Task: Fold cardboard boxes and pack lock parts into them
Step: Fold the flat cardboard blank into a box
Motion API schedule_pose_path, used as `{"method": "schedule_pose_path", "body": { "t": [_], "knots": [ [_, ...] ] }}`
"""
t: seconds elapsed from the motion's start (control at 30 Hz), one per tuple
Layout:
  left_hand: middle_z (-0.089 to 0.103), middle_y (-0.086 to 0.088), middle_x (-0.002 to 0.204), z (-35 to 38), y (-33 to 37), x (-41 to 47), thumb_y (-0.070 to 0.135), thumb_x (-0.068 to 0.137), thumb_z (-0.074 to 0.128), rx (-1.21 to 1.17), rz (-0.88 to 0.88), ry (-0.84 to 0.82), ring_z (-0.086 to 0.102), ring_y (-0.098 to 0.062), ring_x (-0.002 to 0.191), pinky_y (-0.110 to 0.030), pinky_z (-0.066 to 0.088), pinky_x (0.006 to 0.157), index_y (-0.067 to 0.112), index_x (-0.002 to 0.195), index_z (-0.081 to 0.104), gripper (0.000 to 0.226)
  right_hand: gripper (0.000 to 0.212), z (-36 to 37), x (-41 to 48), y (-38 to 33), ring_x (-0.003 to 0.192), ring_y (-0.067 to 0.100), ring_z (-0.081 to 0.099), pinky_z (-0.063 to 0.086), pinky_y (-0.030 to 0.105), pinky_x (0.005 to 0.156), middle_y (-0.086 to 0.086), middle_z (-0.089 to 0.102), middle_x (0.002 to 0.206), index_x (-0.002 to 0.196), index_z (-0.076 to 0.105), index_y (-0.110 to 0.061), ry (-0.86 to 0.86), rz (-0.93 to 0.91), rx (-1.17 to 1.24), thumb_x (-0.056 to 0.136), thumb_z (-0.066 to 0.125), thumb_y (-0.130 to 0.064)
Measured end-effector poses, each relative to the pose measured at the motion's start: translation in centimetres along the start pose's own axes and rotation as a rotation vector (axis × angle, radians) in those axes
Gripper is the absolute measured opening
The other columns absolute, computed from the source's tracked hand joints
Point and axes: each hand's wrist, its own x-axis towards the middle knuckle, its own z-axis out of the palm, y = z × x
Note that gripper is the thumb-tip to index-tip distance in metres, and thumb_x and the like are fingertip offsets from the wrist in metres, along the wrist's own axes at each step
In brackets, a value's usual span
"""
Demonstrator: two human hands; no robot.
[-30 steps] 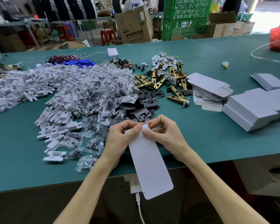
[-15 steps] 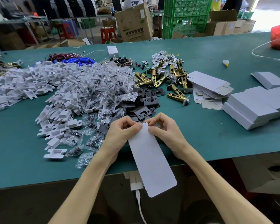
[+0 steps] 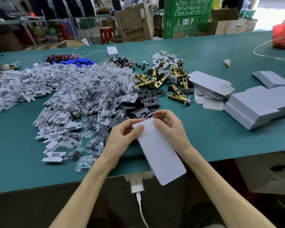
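Left hand (image 3: 122,137): thumb and curled fingers pinch the flat white cardboard box blank (image 3: 158,150) (far end).
Right hand (image 3: 169,127): grips the same end.

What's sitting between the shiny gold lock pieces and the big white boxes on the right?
A stack of flat, unfolded cardboard blanks lies there, between the gold latches and the folded boxes. The head view shows it.

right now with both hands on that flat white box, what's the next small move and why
Probably squeeze its long edges to pop it open. The left hand and right hand both pinch the far end of the flat white box blank, which is collapsed, so no parts fit yet.
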Motion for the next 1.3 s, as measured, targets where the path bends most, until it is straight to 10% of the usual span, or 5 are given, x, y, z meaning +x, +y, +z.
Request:
{"method": "schedule_pose_path", "body": {
  "t": [1.07,1.3],
  "knots": [
    [0.079,-0.013,0.103,-0.22,-0.57,0.02,0.013,0.099,0.067,-0.01,0.069,0.009,0.073,-0.019,0.083,-0.025,0.059,0.076,0.012,0.117,0.078,0.021,0.008,0.0,0.23,0.72,0.076,-0.001,0.064,0.05,0.014,0.064,0.0,0.07,0.092,0.099,0.068,-0.008,0.054,0.012,-0.037,0.1,0.063,-0.014],
    [0.07,0.002,0.135,0.35,-0.25,-0.12,-0.008,0.106,0.046,0.034,0.165,-0.081,0.067,-0.016,0.122,-0.029,0.058,0.096,0.017,0.138,0.065,0.044,0.009,-0.06,0.4,0.79,0.078,0.006,0.064,0.051,0.02,0.066,0.006,0.072,0.096,0.101,0.07,-0.01,0.106,0.082,0.023,0.099,0.064,-0.017]
  ]
}}
